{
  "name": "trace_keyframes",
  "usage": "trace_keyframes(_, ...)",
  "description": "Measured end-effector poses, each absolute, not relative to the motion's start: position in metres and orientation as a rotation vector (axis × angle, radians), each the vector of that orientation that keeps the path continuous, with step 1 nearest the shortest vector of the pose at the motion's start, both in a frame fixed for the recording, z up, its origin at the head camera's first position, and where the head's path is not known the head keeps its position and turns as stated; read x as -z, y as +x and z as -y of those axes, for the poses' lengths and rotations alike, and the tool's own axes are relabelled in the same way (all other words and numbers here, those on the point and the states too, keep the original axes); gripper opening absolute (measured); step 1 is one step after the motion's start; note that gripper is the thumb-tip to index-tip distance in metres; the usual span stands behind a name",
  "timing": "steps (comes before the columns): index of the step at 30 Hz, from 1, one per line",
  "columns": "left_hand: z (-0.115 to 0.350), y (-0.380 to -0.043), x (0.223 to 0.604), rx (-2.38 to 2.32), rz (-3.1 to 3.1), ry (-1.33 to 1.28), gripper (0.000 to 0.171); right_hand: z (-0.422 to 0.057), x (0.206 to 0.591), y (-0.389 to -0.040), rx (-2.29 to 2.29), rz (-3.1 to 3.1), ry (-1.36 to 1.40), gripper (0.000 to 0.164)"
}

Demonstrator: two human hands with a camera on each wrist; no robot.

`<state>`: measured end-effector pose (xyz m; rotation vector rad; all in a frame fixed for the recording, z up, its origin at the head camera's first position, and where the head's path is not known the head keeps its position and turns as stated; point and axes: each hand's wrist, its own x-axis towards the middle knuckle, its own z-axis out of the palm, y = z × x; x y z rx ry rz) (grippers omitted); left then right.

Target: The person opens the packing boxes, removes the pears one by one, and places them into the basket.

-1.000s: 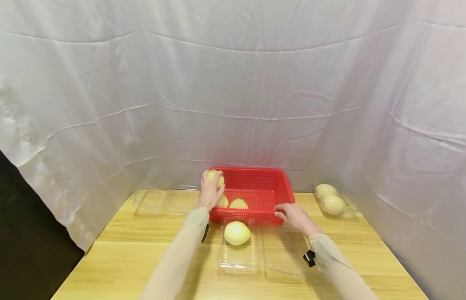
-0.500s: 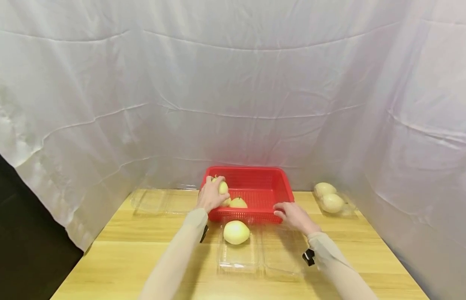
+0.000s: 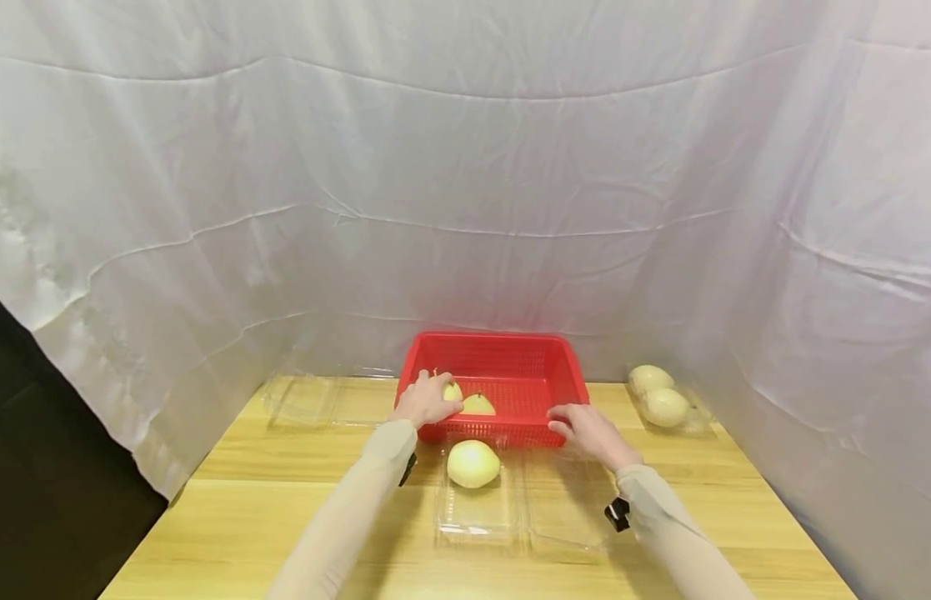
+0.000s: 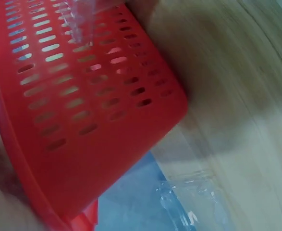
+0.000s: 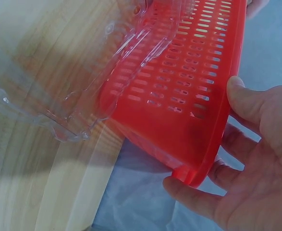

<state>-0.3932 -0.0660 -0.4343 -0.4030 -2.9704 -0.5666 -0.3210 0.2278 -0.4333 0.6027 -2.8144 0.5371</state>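
A red plastic basket (image 3: 518, 392) with slotted walls stands at the back middle of the table. Over its left end, my left hand (image 3: 423, 400) reaches in and grips a yellow pear (image 3: 453, 392), mostly covered by the fingers. Another pear (image 3: 478, 405) lies beside it in the basket. My right hand (image 5: 261, 149) holds the basket's right front corner, its thumb on the rim and other fingers curled around the edge. In front of the basket, a single pear (image 3: 473, 464) sits in an open clear plastic clamshell box (image 3: 476, 527).
Two pears (image 3: 663, 407) rest in clear plastic at the back right. A second clear box (image 3: 300, 402) lies open at the back left. Pale grey cloth (image 3: 503, 167) hangs behind and along the sides of the wooden table (image 3: 240, 517).
My left hand has lowered the pear from above the basket's left end down into it, beside the other pear. The right hand has stayed on the basket's corner.
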Motion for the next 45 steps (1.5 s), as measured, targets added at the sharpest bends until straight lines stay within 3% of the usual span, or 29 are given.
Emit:
trace_keyframes(7,0.062,-0.397,0.429,0.594,3.039,-0.482,0.039,-0.229,0.433,-0.322,-0.565,2.816,0.595,0.022)
trace_keyframes(17,0.058,-0.395,0.423,0.655,3.157,-0.393,0.016,-0.228,0.435,-0.321,-0.588,2.828,0.569,0.022)
trace_keyframes(36,0.07,-0.37,0.446,0.494,2.466,-0.548,0.013,-0.228,0.433,-0.318,-0.543,2.786,0.554,0.023)
trace_keyframes(45,0.077,-0.353,0.457,0.664,2.385,-0.496,0.012,-0.224,0.434,-0.313,-0.509,2.776,0.534,0.022)
